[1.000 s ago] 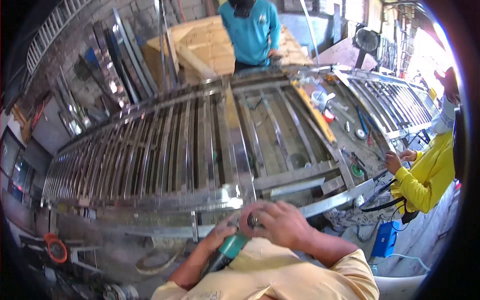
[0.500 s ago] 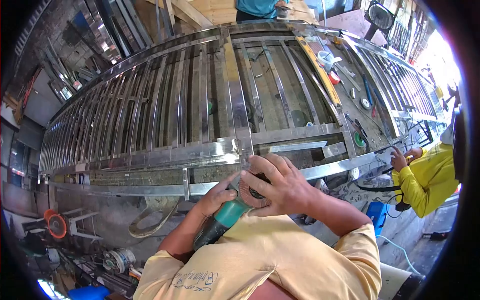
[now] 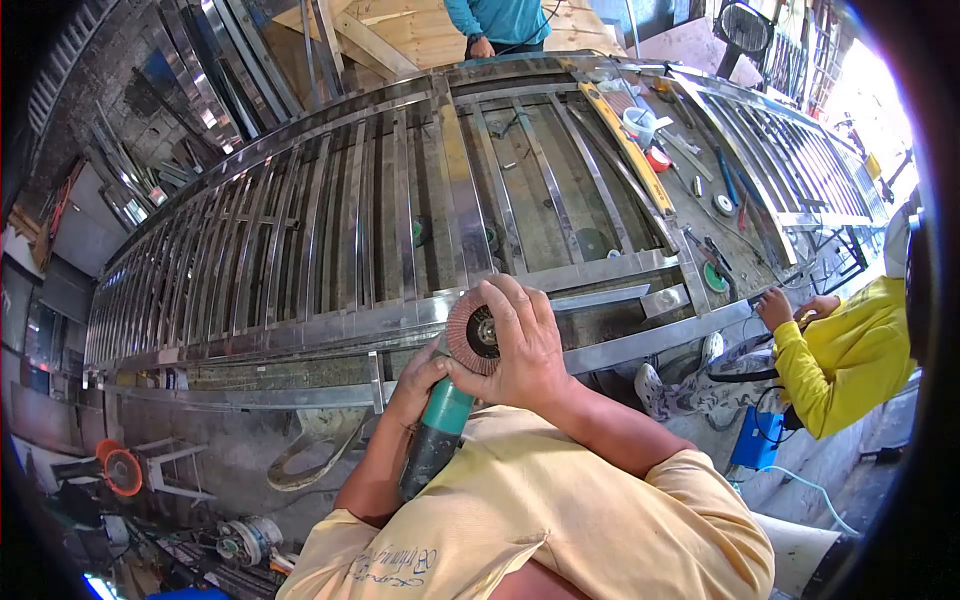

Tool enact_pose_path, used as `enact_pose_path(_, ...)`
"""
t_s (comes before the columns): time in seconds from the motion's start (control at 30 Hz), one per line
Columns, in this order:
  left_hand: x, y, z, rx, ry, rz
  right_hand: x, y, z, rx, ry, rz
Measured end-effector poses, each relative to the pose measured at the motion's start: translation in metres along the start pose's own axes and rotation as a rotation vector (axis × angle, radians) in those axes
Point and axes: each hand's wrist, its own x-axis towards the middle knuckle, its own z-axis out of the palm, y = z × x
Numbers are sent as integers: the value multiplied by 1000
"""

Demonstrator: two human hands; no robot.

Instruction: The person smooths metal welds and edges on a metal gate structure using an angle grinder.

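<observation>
My left hand (image 3: pixel 415 385) is wrapped round the neck of a green and black angle grinder (image 3: pixel 441 425), whose body points down toward my chest. The grinder's reddish flap disc (image 3: pixel 465 345) faces up, with its dark hub showing. My right hand (image 3: pixel 525 335) lies over the right side of the disc, fingers bent over its edge and thumb below it. Just beyond both hands is the near rail of a long shiny metal frame (image 3: pixel 300 322) with many parallel bars.
A yellow level (image 3: pixel 627 148), a white cup (image 3: pixel 640 124) and a green disc (image 3: pixel 714 277) lie on the frame's right part. A person in yellow (image 3: pixel 850 350) crouches at right; another in blue (image 3: pixel 510 22) stands across. An orange fan (image 3: pixel 122 471) is lower left.
The grinder and both hands have shifted left, and the disc now faces me more fully. My right hand has turned, its fingers pointing upward. The far person's hand has come into view.
</observation>
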Motion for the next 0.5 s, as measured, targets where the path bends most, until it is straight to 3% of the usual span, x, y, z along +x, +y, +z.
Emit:
enact_pose_path(0.07, 0, 3, -8, -17, -47, -44, 4, -1, 0, 19, 29, -14)
enact_pose_path(0.23, 7, -3, 9, -92, -58, 169, 6, -2, -16, 94, 5, -39)
enact_pose_path(0.27, 9, -5, 10, -129, -70, 217, 1, 2, -17, 317, 73, 76)
enact_pose_path(0.33, -1, 2, 8, -192, -131, 106, -19, 19, -11, 769, 201, 301)
enact_pose_path(0.37, -5, 6, 7, -222, -162, 57, -34, 35, -8, 985, 96, 397)
enact_pose_path(0.43, -2, 8, 1, -199, -172, 151, -61, 65, 0, 1210, -354, 669)
enact_pose_path(0.5, 10, 17, 13, -65, -157, 324, -66, 38, 7, 1217, -689, 744)
